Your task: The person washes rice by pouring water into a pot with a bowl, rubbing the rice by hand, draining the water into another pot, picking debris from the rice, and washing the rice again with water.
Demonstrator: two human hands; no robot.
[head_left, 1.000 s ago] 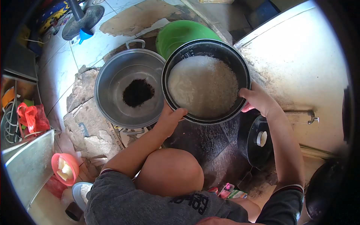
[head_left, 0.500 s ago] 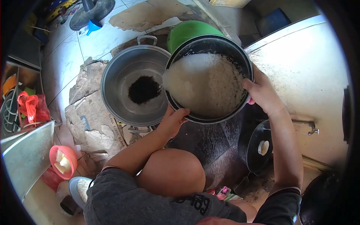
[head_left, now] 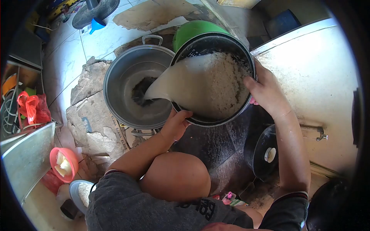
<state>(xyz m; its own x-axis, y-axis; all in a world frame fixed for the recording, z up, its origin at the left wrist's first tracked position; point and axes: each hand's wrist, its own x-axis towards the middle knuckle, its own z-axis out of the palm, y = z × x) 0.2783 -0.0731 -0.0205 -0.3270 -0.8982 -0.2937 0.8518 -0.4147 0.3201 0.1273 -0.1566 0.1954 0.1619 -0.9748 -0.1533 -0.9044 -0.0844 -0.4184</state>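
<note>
Between my hands a dark rice cooker pot [head_left: 216, 122] is tilted to the left, with wet rice [head_left: 229, 79] heaped on its right side. Cloudy water [head_left: 173, 82] streams over its left lip into a large metal pot [head_left: 110, 92]. A dark patch [head_left: 140, 90] lies on that pot's bottom, partly hidden behind the stream. My left hand [head_left: 176, 125] grips the lower left rim, thumb on top. On the right side, my right hand [head_left: 264, 88] is closed around the rim, fingers underneath mostly hidden.
A green container [head_left: 196, 29] stands behind the pots. Torn cardboard [head_left: 92, 111] covers floor tiles at left. A pink bowl with pale chunks [head_left: 75, 163] sits lower left. At right are a tap [head_left: 322, 133] and a black pan [head_left: 262, 161]. A blue funnel [head_left: 97, 25] lies far left.
The rice cooker pot has tipped further left. Cloudy water that was at the lip now pours into the metal pot, over the dark patch. Both hands keep their hold.
</note>
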